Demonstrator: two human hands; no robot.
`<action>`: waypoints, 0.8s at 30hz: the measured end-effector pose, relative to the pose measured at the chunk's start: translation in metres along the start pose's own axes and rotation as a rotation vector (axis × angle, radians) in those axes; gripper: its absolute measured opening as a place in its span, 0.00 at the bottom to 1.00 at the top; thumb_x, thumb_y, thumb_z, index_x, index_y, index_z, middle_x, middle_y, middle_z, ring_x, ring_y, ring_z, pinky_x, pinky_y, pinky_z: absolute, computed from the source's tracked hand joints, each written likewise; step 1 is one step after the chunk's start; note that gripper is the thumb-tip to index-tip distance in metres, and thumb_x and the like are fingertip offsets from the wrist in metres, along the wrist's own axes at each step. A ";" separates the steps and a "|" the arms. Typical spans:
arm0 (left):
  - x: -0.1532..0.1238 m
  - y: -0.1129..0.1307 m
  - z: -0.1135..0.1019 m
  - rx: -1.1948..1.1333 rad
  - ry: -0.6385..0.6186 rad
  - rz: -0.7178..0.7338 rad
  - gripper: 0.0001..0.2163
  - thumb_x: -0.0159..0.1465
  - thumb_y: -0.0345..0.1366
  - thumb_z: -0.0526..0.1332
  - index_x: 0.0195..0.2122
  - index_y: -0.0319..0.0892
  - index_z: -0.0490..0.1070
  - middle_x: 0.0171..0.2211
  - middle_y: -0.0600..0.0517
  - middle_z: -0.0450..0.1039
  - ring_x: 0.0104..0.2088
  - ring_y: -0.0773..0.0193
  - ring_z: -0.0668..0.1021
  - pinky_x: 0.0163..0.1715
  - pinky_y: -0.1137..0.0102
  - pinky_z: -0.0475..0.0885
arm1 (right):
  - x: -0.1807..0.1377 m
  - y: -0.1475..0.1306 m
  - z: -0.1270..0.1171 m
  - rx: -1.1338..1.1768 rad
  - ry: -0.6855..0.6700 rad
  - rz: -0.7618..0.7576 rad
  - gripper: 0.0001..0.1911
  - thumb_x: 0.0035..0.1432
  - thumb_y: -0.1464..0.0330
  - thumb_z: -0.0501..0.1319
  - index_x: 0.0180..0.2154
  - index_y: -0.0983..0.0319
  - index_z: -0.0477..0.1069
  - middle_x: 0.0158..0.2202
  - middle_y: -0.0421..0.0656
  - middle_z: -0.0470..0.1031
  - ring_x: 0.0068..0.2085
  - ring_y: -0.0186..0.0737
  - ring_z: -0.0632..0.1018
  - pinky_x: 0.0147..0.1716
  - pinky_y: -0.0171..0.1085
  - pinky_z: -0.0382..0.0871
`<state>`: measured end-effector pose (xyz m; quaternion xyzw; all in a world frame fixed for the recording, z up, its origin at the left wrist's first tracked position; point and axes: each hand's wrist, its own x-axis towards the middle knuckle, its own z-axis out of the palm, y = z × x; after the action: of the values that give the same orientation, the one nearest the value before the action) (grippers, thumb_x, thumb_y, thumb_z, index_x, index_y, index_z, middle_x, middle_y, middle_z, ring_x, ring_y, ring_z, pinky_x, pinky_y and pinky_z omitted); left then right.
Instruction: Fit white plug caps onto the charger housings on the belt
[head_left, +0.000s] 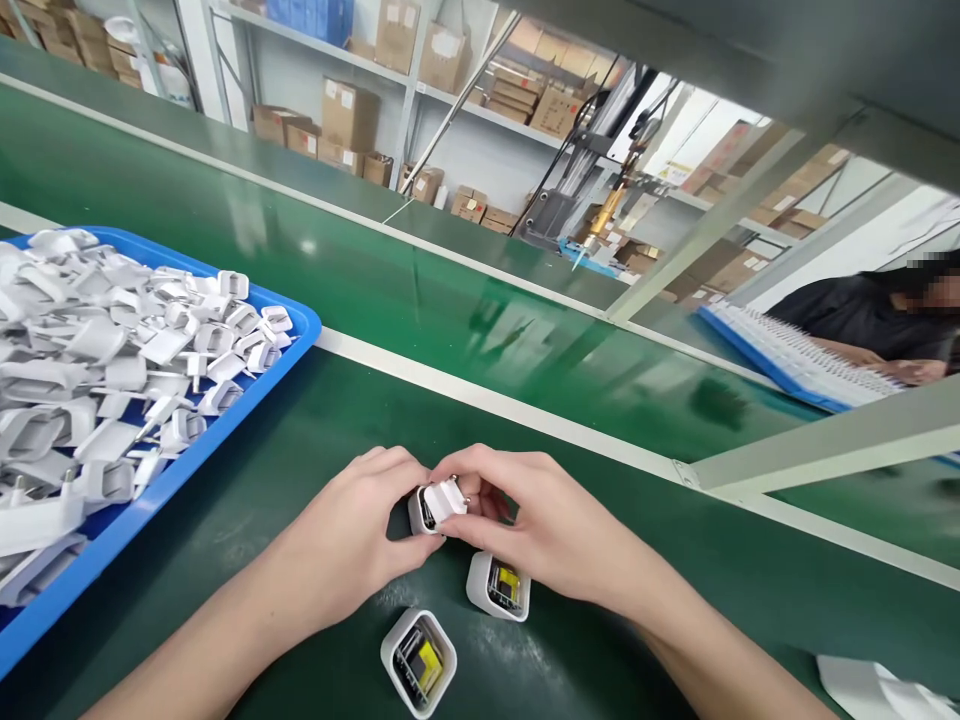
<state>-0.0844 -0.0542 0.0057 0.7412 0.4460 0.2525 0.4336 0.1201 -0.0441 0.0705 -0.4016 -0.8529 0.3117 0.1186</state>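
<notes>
My left hand (341, 535) pinches a small white charger housing (417, 514), with dark parts showing at its open end. Between the thumb and fingers of my right hand (551, 520) is a white plug cap (447, 499) with metal pins, angled against the mouth of that housing. Whether the two are joined, I cannot tell. Just below my right hand stands a second white housing (480, 588), its open top showing a circuit board and a yellow part. A third such housing (390, 652) sits nearer to me, also open upward.
At the left, a blue tray (296, 352) holds a heap of white plug caps (105, 340). White pieces (870, 688) lie at the lower right. A green conveyor (450, 300) runs beyond a pale rail (487, 400). A slanted metal post (840, 440) and a co-worker (847, 310) are at the right.
</notes>
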 end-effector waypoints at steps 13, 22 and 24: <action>-0.004 -0.006 0.004 0.023 0.037 0.059 0.02 0.65 0.35 0.65 0.39 0.48 0.73 0.40 0.56 0.73 0.42 0.60 0.73 0.39 0.68 0.67 | 0.002 0.011 0.013 -0.208 0.075 -0.215 0.07 0.73 0.65 0.58 0.43 0.62 0.71 0.34 0.43 0.72 0.35 0.38 0.71 0.34 0.35 0.63; -0.003 -0.002 0.002 0.006 0.024 0.066 0.03 0.64 0.32 0.66 0.37 0.46 0.72 0.39 0.56 0.71 0.42 0.61 0.72 0.40 0.68 0.65 | 0.005 0.007 0.008 -0.289 0.040 -0.255 0.10 0.75 0.68 0.54 0.40 0.62 0.71 0.34 0.43 0.73 0.35 0.39 0.70 0.35 0.37 0.62; -0.002 -0.001 0.001 0.009 0.010 0.041 0.04 0.64 0.32 0.66 0.36 0.46 0.72 0.38 0.57 0.71 0.42 0.61 0.72 0.39 0.68 0.65 | 0.007 0.010 0.011 -0.280 0.053 -0.277 0.10 0.75 0.68 0.54 0.39 0.62 0.71 0.33 0.43 0.72 0.34 0.39 0.69 0.35 0.38 0.61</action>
<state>-0.0848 -0.0562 0.0045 0.7506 0.4342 0.2631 0.4229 0.1166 -0.0393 0.0555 -0.3012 -0.9316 0.1603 0.1257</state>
